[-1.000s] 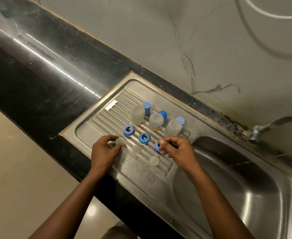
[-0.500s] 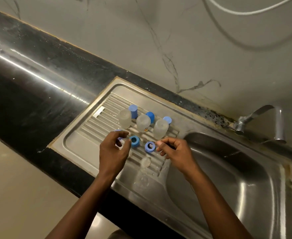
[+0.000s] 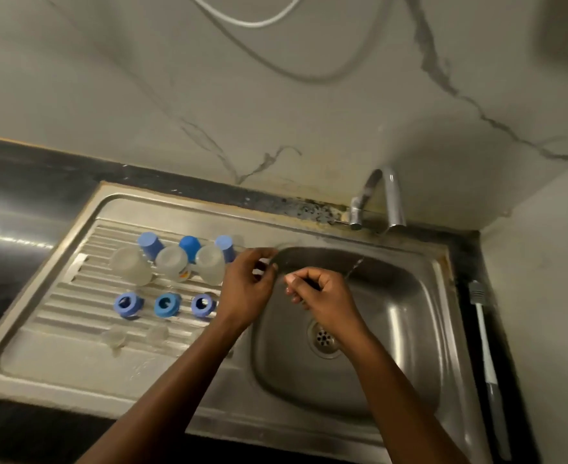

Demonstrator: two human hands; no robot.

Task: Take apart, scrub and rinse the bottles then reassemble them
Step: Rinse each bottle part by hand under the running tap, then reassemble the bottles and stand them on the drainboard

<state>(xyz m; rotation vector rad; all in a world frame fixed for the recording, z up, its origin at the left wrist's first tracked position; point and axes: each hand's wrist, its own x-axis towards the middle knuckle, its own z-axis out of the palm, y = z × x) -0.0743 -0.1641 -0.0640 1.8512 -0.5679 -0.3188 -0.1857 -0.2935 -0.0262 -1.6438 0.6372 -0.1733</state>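
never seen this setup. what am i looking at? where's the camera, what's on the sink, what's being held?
There is no machine here: a person works with two bare hands. Every picture comes from one wide-angle camera worn on the person's head and looking down, so the arms enter from the bottom.

On the draining board stand three clear bottles. Three blue caps are behind them and three blue rings in front. Two clear teats lie nearest the person.

At the edge of the sink, the left hand pinches a small clear piece, probably a third teat. The right hand has its fingers curled; I cannot tell what it holds, if anything.

A thin stream of water runs from the tap. A brush lies to the right of the sink.
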